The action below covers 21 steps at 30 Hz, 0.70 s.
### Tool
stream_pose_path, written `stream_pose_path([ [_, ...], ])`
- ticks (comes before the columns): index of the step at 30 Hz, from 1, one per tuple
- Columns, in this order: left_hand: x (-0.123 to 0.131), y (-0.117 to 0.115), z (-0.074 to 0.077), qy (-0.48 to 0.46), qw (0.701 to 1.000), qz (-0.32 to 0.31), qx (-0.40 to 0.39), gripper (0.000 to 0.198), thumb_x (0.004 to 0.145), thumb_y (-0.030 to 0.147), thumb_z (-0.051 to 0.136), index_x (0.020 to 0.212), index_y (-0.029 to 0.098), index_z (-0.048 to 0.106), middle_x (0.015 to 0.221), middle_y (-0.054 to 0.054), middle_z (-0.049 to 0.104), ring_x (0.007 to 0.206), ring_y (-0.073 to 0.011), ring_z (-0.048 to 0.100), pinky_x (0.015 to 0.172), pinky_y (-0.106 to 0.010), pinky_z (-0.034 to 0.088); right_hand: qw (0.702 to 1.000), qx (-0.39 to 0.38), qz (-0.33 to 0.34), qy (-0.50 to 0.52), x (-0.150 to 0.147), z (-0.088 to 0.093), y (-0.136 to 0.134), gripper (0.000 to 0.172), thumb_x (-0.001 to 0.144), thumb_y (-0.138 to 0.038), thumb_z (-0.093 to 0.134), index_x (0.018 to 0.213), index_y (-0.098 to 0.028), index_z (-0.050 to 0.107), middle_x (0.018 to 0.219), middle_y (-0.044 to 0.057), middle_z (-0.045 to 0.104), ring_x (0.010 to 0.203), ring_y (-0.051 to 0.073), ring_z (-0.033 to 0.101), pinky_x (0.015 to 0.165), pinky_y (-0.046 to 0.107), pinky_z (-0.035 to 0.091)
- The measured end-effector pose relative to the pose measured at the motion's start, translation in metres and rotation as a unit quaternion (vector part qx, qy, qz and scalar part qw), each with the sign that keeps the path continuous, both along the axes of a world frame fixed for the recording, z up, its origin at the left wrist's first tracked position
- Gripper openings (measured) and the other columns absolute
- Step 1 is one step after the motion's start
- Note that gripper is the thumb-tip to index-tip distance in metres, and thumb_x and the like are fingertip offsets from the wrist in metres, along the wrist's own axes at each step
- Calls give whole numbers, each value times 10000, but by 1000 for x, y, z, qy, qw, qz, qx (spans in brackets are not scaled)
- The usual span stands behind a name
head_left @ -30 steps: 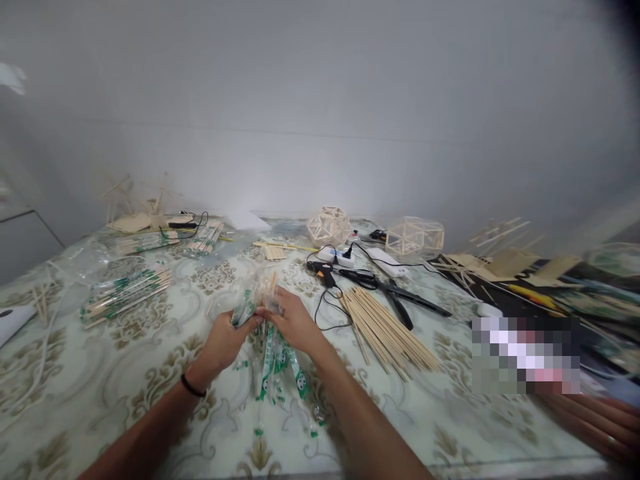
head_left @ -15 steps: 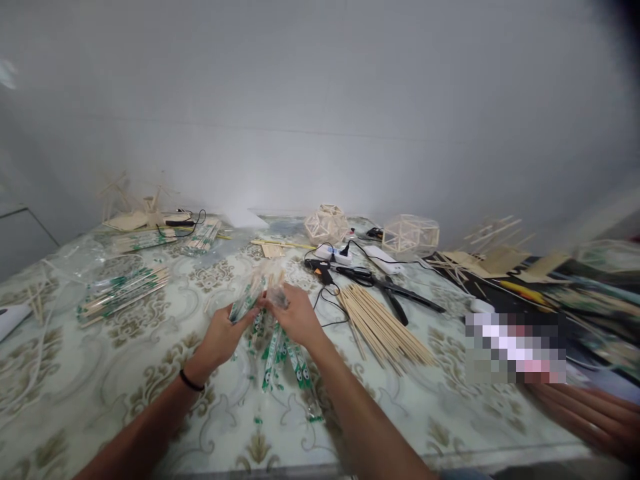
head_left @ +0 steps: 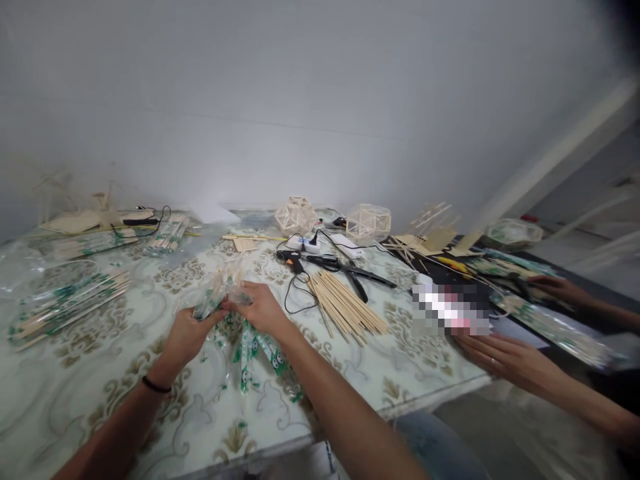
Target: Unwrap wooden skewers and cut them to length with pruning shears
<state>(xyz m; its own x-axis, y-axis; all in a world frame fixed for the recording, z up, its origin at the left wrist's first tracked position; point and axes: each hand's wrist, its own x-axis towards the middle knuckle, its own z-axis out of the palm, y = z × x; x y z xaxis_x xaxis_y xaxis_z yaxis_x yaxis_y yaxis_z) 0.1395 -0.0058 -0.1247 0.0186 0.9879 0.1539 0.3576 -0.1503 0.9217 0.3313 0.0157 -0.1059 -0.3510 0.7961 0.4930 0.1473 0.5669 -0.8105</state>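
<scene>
My left hand (head_left: 189, 333) is closed around a bundle of wrapped chopsticks (head_left: 213, 297), whose pale tips point away from me. Close beside it, my right hand (head_left: 265, 310) grips the same bundle, thumbs nearly meeting. Green-printed clear wrappers (head_left: 257, 353) hang below my hands toward the table's near edge. To the right of my right hand lies a fan of bare wooden sticks (head_left: 347, 303). A glue gun (head_left: 293, 259) with a black cord rests just beyond it.
More wrapped chopsticks (head_left: 75, 303) lie at left. Stick-built polyhedra (head_left: 295, 215) stand near the wall, beside a power strip (head_left: 303, 244). Long black pliers-like tools (head_left: 360, 273) lie mid-table. At right, another person's hand (head_left: 500, 353) holds a blurred-out object.
The view has swung right, so the table's contents sit further left and more of the other person's arms shows. Both my hands keep hold of the wrapped chopsticks.
</scene>
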Motion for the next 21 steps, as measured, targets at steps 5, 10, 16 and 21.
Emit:
stream_pose_path([
  [5, -7, 1, 0, 2, 999, -32, 2, 393, 722, 480, 807, 966, 171, 810, 995, -52, 830, 981, -291, 748, 966, -380, 561, 996, -59, 61, 19, 4, -1, 4, 355, 826, -531, 751, 825, -178, 790, 924, 39, 752, 867, 222, 700, 810, 300, 528],
  [10, -7, -1, 4, 42, 997, -63, -6, 447, 757, 534, 754, 1025, 180, 804, 1087, -72, 819, 1094, -324, 708, 1043, -397, 511, 996, -60, 65, 10, 4, -5, 6, 397, 799, -565, 762, 843, -170, 760, 909, 38, 727, 868, 217, 668, 833, 304, 515],
  [16, -3, 0, 5, 85, 995, -46, -20, 404, 751, 538, 691, 850, 154, 771, 870, -63, 796, 887, -309, 699, 842, -371, 566, 999, -30, 30, 22, -5, -7, 3, 376, 857, -556, 709, 903, -184, 714, 1033, 48, 678, 943, 205, 642, 896, 305, 503],
  [21, 2, -2, 1, 86, 996, -26, -19, 452, 804, 602, 606, 581, 209, 592, 508, 13, 559, 529, -194, 537, 561, -305, 496, 1000, 8, -18, -21, -6, -5, 2, 265, 928, -447, 656, 871, -191, 698, 934, 20, 666, 893, 184, 633, 869, 280, 482],
])
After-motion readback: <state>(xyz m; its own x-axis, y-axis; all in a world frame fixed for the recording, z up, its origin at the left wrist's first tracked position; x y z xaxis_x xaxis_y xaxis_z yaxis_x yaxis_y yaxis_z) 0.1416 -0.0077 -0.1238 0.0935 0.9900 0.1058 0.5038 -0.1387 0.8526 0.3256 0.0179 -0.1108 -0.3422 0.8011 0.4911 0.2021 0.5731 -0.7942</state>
